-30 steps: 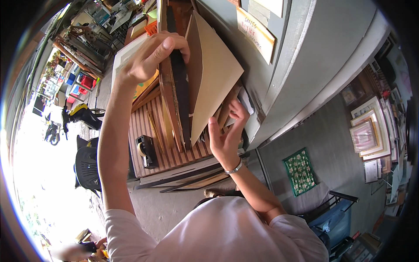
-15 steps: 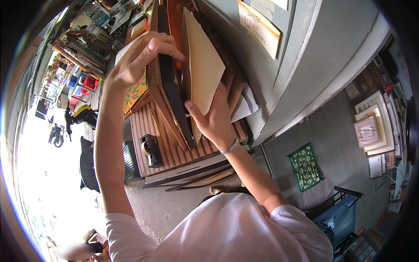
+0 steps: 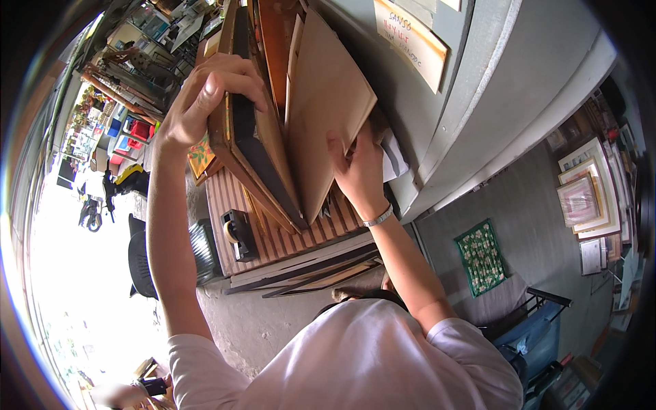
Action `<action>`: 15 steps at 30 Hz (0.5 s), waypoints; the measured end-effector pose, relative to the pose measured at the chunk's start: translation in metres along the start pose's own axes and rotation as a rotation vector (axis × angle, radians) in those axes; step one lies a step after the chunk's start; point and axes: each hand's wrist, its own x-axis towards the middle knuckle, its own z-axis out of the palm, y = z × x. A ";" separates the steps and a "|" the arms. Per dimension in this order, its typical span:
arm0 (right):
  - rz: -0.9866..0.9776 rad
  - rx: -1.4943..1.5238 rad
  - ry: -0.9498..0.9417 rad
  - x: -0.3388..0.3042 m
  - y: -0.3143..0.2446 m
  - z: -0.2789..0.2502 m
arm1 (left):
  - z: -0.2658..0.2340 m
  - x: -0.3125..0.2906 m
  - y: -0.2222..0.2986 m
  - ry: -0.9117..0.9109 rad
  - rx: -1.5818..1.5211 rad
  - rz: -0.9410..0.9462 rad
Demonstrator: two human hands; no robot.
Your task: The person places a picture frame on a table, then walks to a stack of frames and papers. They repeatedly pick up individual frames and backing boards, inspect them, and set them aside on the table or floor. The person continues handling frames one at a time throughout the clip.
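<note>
Sorting through leaning boards on the slatted crate (image 3: 287, 236): dark-faced frame (image 3: 249, 147) is gripped at its top edge by left hand (image 3: 205, 99), brown backing board (image 3: 328, 130) pinched by right hand (image 3: 359, 171); next probably calls for tilting it clear

Person wore a white short-sleeved T-shirt (image 3: 369, 355); sleeves ended above the elbow, forearms bare. Thin silver bracelet (image 3: 378, 219) sat just below the right hand (image 3: 359, 171), at the wrist. Left hand (image 3: 205, 96) bare: fingers and wrist carried nothing. Shirt plain, unmarked.
</note>
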 end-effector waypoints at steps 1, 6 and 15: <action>-0.141 -0.077 0.046 0.004 0.004 0.003 | -0.001 -0.001 -0.001 -0.008 -0.013 -0.006; -0.003 -0.059 -0.085 -0.014 -0.007 -0.008 | -0.002 -0.002 -0.003 -0.004 0.014 0.006; -0.131 -0.087 0.198 -0.046 -0.076 -0.096 | 0.001 -0.002 0.003 0.061 -0.060 0.016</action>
